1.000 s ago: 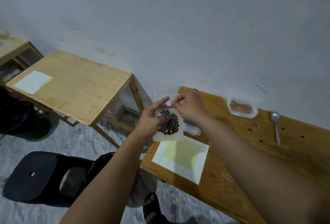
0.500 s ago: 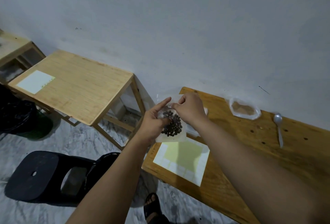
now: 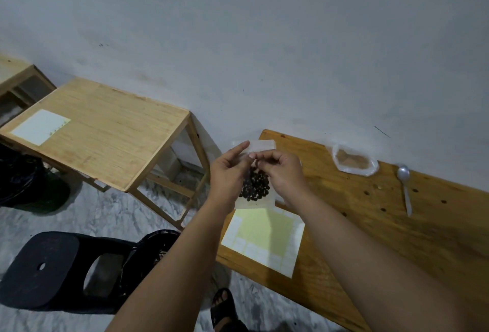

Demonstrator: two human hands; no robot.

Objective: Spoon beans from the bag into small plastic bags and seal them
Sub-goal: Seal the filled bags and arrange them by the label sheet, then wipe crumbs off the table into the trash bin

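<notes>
A: Beans (image 3: 255, 185) are sitting where?
B: Inside the small plastic bag (image 3: 254, 203) above the table (image 3: 370, 226) edge; left hand (image 3: 227, 175) and right hand (image 3: 284, 175) are pinching its mouth, sealing. Pressing across is likely coming next.

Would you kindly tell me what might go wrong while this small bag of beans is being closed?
1. The small bag hangs by the end of the table, held only by the left hand and right hand; a slip might scatter the beans onto the floor.
2. Its top does not look sealed yet, so tilting might spill beans.
</notes>
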